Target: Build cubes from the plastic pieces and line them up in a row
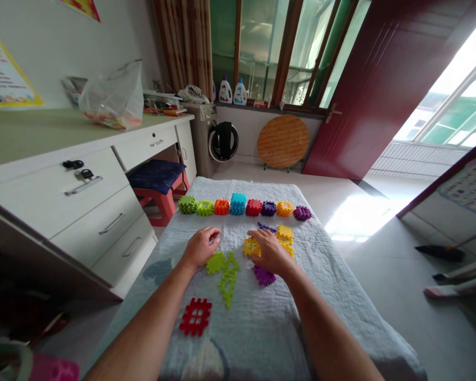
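My right hand (268, 247) has its fingers over a yellow building tile (252, 246) and grips it near the middle of the cloth. More yellow tiles (284, 233) lie just beyond that hand, beside a partly hidden dark purple piece (266, 227). A purple tile (264, 275) rests below my right wrist. To the left, my left hand (202, 245) is over the cloth with loosely bent fingers, thumb apart, holding nothing. Close to it are a lime green square tile (215, 262) and several lime green pieces (229, 278). Nearer to me lies a red window-shaped tile (196, 316).
Across the far part of the cloth-covered table (254, 333) runs a row of stacked tiles, with a tall light blue stack (238, 203) among them. A red stool (161, 198) and a white desk (91, 193) stand at the left. Behind are a washing machine (202, 137) and a round wooden tabletop (283, 142).
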{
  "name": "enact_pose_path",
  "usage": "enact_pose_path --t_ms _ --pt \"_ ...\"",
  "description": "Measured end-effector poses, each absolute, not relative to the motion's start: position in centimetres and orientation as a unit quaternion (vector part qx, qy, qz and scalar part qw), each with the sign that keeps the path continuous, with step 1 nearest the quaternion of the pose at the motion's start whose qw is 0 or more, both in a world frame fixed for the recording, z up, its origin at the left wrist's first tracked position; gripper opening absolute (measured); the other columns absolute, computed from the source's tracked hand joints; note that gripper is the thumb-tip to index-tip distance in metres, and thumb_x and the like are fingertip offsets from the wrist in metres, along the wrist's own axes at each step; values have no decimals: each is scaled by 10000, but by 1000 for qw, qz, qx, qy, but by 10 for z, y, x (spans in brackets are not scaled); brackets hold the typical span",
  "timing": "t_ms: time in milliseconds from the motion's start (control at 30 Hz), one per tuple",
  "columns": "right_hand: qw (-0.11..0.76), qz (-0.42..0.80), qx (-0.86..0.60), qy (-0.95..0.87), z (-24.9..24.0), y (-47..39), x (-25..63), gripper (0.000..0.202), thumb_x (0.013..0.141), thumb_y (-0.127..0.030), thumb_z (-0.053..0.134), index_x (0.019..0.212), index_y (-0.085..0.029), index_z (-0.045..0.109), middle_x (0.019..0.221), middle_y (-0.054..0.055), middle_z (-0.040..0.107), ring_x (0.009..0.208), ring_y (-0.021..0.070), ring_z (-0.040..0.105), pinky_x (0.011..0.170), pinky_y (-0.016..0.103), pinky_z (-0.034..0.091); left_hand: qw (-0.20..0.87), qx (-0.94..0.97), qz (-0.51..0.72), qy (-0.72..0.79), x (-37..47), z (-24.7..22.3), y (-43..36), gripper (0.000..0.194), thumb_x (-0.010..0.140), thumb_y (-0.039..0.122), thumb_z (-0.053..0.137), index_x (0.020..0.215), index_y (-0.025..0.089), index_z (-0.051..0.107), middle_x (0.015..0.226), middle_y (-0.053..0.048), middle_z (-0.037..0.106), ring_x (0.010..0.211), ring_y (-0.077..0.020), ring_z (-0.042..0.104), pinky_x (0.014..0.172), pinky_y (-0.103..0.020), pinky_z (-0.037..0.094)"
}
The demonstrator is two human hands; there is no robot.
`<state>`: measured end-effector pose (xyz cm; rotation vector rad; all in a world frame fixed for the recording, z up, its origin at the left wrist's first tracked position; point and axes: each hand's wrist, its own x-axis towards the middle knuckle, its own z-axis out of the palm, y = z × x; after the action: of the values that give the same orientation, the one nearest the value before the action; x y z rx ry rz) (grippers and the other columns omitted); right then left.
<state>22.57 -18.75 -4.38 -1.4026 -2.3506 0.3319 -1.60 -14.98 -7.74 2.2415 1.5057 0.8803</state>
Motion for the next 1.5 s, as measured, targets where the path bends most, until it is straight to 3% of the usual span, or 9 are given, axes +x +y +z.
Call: enact_pose_path --t_ms 133,367,533,800,967,1133,1267,1500 --pt "277 122 -539 -786 -42 -182 247 558 700 -258 665 1231 -181 511 1105 91 617 1027 232 541 918 373 406 155 781 303 524 -16 -76 -149 210 761 185 507 930 174 631 861 -45 659 780 -167 617 748 -273 497" --pt "284 157 -536 -780 -50 -178 259 521 711 -331 684 1195 -203 541 1140 83 626 1039 237 568 922 391 425 164 780 311 517 -16 -75 -149 212 754 193 509 924 177 635 869 -46 664 766 -165 618 732 -273 501" --pt "341 81 -614 -707 -57 -164 285 353 783 -262 582 1129 -193 589 1094 94 640 1031 240 550 925 407 415 160 780 314 517 -16 -76 -148 211 756 205 504 919 179 636 870 -43 671 751 -165 621 732 -279 500" --pt "238 75 -713 -656 -77 -155 317 495 744 -209 548 1238 -181 533 1222 94 597 1157 295 469 948 460 360 160 781 316 515 -16 -78 -147 206 757 199 509 920 178 634 863 -45 669 748 -165 616 733 -284 497" --pt "224 85 -696 -677 -77 -156 317 494 718 -315 618 1198 -213 560 1168 72 619 1129 298 477 937 447 355 161 782 315 514 -16 -79 -147 209 759 202 511 928 183 633 859 -42 665 749 -164 609 731 -285 495" --pt "262 69 -690 -672 -70 -156 316 435 718 -281 623 1146 -214 581 1128 72 615 1071 277 499 923 431 359 163 781 310 517 -16 -78 -147 202 759 197 510 923 191 628 860 -38 660 764 -163 609 744 -280 495" --pt "311 80 -621 -715 -50 -168 288 495 708 -306 666 1181 -220 548 1099 70 583 1028 254 494 909 407 375 170 777 310 521 -14 -74 -149 201 747 194 518 912 194 633 848 -34 660 762 -163 607 731 -269 496" --pt "203 128 -530 -813 -42 -191 237 569 647 -298 743 1181 -234 558 1081 66 551 1015 252 440 892 380 359 165 779 314 517 -15 -74 -149 208 743 178 517 911 181 640 843 -39 656 746 -161 600 721 -270 490"
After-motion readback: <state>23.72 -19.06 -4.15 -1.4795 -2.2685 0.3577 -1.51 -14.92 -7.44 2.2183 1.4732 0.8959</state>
